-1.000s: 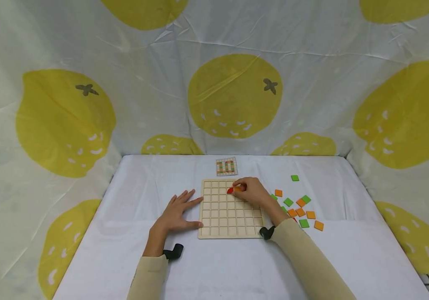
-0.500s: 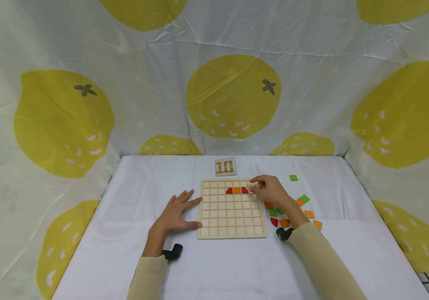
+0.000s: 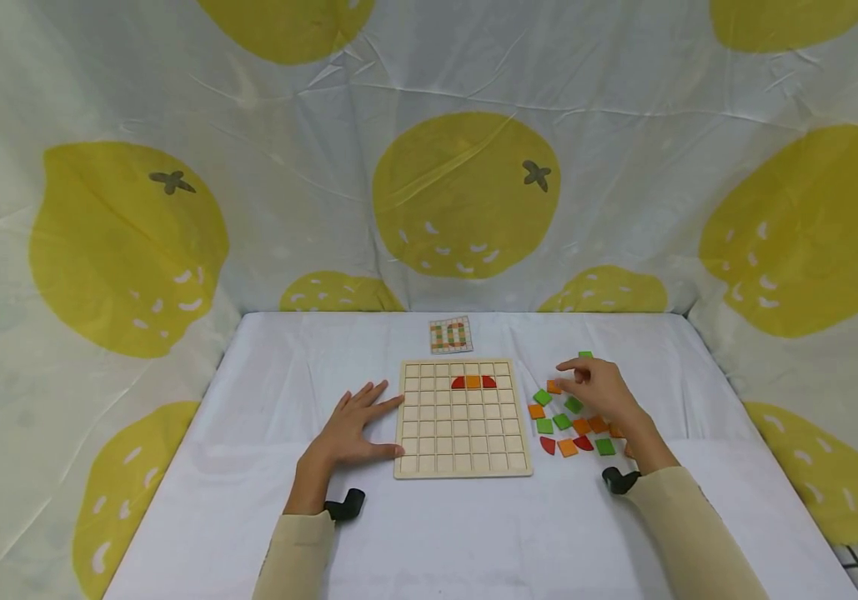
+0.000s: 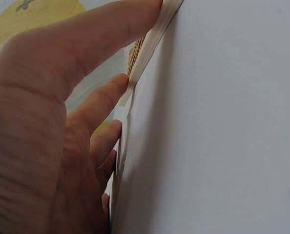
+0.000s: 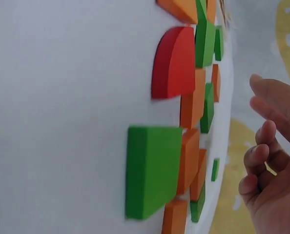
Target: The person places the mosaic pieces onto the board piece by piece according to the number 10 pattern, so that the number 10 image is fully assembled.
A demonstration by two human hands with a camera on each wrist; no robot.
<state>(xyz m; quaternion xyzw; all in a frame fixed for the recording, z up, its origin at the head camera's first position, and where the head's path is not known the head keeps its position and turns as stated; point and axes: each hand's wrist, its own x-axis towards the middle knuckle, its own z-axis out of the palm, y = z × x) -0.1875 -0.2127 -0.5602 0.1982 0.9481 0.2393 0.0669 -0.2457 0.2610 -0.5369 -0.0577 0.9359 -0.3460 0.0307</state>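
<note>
My left hand [image 3: 357, 429] lies spread at the left edge of the wooden grid board [image 3: 464, 476], thumb and index fingertip touching its side; the left wrist view shows the thumb against the board's edge [image 4: 158, 30]. In one upper row of the board sit an orange square tile [image 3: 473, 382] and a red quarter-round tile on each side of it. Over the loose tiles to the right hovers my right hand [image 3: 603, 392], fingers loosely bent and holding nothing. Its fingertips are near an orange tile [image 3: 553, 387]. The right wrist view shows this hand [image 5: 277, 151] raised above the tiles.
Several green, orange and red tiles lie scattered right of the board, including a red quarter-round tile [image 5: 176, 63] and a green square tile [image 5: 155, 168]. A small pattern card [image 3: 450, 335] lies behind the board. A lemon-printed cloth [image 3: 466, 192] hangs behind the white table.
My right hand has let go of the tile on the board and moved right, over the loose tiles. The orange tile and second red tile now show in the row. My left hand has stayed put.
</note>
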